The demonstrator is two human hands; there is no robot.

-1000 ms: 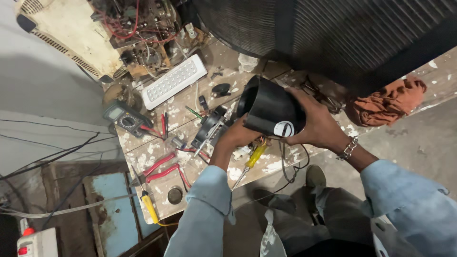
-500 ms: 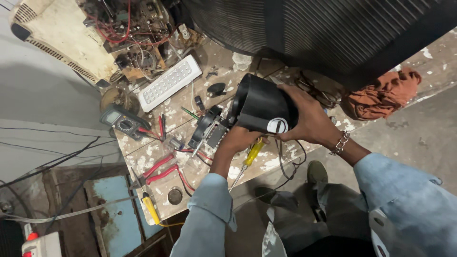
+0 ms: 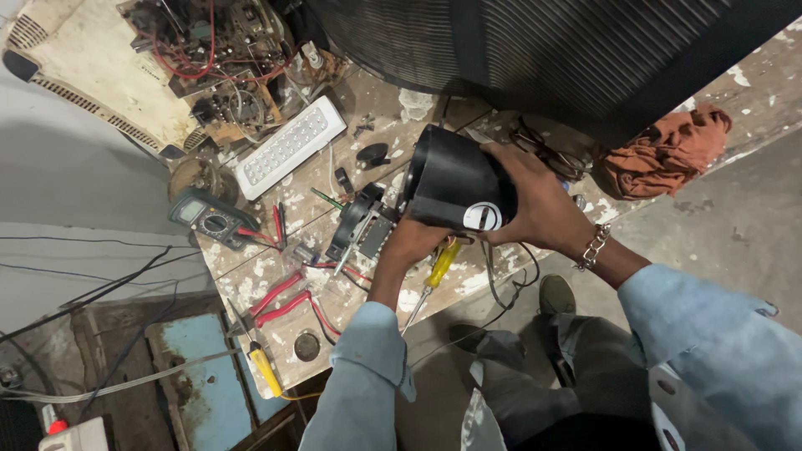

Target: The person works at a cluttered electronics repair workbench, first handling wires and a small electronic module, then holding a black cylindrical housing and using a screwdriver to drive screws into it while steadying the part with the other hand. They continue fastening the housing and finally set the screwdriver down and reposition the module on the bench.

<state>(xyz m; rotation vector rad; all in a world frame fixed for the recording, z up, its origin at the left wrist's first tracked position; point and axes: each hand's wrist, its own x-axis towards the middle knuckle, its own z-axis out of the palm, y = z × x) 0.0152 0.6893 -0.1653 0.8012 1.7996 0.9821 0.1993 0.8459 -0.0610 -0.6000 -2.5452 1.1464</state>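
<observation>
Both hands hold a black cone-shaped housing (image 3: 451,179) just above the paint-spattered surface (image 3: 380,113), near its middle. The right hand (image 3: 535,205) wraps the housing from the far side, its fingers (image 3: 501,154) curled over the top and pressed against the black shell, a metal bracelet (image 3: 593,248) on the wrist. The left hand (image 3: 413,242) comes up from below and grips the lower edge of the housing, its fingers closed around it, though their tips are hidden behind the shell. A round white disc (image 3: 483,218) sits on the narrow end of the housing, facing the camera. Just beside the left hand lies a small black part with a circuit board (image 3: 359,225), and a yellow-handled screwdriver (image 3: 440,266) lies under the left wrist. Farther left on the surface are red-handled pliers (image 3: 280,301), a green multimeter (image 3: 209,217) with red probes, and a long white panel of small lights (image 3: 288,146). A second yellow-handled screwdriver (image 3: 266,367) rests at the near edge of the surface. An opened device with bare boards and red wires (image 3: 200,58) takes up the far left corner, a large black ribbed body (image 3: 535,50) fills the top, and an orange-brown rag (image 3: 668,150) lies bunched to the right.
</observation>
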